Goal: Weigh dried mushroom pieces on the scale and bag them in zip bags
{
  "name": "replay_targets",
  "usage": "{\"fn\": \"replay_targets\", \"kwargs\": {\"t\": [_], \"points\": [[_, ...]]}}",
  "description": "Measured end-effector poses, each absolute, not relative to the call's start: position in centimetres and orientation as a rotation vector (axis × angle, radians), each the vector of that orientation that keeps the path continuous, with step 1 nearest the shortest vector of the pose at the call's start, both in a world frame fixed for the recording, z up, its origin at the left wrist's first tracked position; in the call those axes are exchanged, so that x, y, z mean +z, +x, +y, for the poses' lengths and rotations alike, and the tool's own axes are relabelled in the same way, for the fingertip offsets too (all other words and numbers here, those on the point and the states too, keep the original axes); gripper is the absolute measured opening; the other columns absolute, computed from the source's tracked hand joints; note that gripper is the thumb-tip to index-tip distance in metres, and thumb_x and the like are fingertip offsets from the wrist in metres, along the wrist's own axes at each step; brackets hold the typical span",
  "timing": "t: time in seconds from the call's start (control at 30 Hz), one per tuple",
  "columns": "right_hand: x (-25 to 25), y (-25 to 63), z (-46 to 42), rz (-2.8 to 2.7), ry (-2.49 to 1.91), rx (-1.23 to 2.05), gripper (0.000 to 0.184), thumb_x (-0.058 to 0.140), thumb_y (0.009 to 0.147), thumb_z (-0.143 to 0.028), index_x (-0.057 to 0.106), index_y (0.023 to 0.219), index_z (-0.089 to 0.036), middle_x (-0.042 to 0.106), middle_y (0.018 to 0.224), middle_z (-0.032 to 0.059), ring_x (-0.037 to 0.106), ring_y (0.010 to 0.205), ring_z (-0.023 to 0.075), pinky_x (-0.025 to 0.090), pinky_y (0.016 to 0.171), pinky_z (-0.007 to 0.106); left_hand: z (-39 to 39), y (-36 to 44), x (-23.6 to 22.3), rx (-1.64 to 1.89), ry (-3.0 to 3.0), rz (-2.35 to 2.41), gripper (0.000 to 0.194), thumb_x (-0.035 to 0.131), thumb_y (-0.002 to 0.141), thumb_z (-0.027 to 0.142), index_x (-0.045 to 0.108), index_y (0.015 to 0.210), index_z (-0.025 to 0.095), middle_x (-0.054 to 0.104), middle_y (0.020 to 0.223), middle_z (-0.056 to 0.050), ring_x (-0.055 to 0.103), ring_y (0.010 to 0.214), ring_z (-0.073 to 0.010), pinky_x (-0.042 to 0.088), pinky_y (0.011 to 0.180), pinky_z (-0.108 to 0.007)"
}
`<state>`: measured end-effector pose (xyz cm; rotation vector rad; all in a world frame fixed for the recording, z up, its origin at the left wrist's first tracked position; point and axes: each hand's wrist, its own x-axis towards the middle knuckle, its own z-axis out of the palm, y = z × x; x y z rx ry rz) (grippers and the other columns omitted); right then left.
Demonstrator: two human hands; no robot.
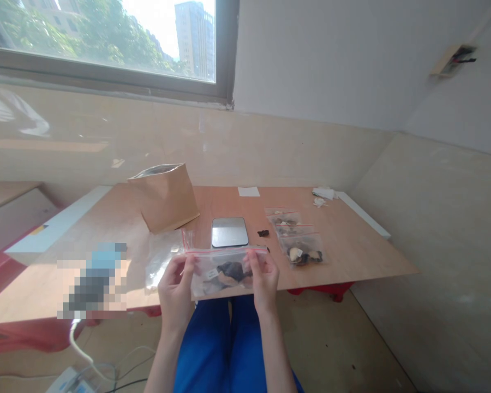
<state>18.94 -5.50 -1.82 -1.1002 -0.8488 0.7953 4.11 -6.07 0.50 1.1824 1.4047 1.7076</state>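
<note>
My left grip (177, 286) and right grip (265, 281) are both clamped on the clear zip bag (204, 268), thumb against fingers, one near each end of its red-striped top edge. The bag hangs stretched between them over the front of the counter (364, 251); I cannot tell whether its bottom touches the wood or whether the zip is pressed closed. Inside sit dark, curled pieces (231, 271) beside a small white label (212, 274). I judge it light, with thin, limp, rather slippery film that would sag if one end were let go; the pieces look dry and perhaps brittle, so the stiffer striped edge seems the best place to pinch, clear of the contents. Just beyond it lies a flat silver scale (229, 232), with a loose dark piece (263, 233) to its right. Farther right, filled zip bags (305, 250) overlap in a row. Near my left grip lie flat clear bags (161, 259), and behind them stands an open-topped brown paper bag (169, 196). A white paper (249, 191) rests at the back, by the wall (294, 147).
</note>
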Motion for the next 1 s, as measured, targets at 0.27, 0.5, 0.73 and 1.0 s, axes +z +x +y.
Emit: {"fn": "replay_targets", "kwargs": {"t": [0.27,0.5,0.73,1.0], "points": [[-1.05,18.76,-5.90,-0.874,-1.137,0.693,0.030,0.062,0.078,-0.044,0.068,0.075,-0.015,0.066,0.064,0.0030,0.059,0.059,0.0140,0.050,0.062,0.027,-6.08,4.67,0.11,1.739,1.037,1.446,0.027,0.059,0.078,0.045,0.060,0.074,0.018,0.055,0.062,0.002,0.052,0.062,-0.0121,0.042,0.061,-0.022],[-1.44,18.45,-5.62,-0.815,-1.076,0.777,0.033,0.062,0.076,-0.047,0.066,0.066,-0.016,0.069,0.072,0.0051,0.062,0.068,0.0155,0.050,0.067,0.028,-5.73,4.67,0.37,1.626,0.926,1.117,0.031,0.067,0.069,0.047,0.060,0.076,0.017,0.058,0.070,0.001,0.051,0.065,-0.0114,0.043,0.059,-0.021],[-1.01,18.43,-5.68,-0.980,-1.007,0.886,0.024,0.067,0.074,-0.040,0.072,0.081,-0.018,0.069,0.081,0.0044,0.063,0.072,0.0163,0.051,0.067,0.028,-5.86,4.99,0.50,1.579,0.858,1.161,0.031,0.070,0.065,0.046,0.063,0.069,0.016,0.059,0.066,-0.001,0.054,0.064,-0.0130,0.045,0.059,-0.023],[-0.92,18.99,-5.96,-1.017,-1.059,0.873,0.021,0.066,0.074,-0.038,0.067,0.071,-0.017,0.060,0.065,0.0003,0.055,0.060,0.0128,0.047,0.059,0.025,-6.12,4.69,0.63,1.603,0.785,1.114,0.034,0.074,0.060,0.044,0.063,0.077,0.017,0.065,0.071,-0.001,0.061,0.070,-0.0152,0.049,0.064,-0.024]]}}
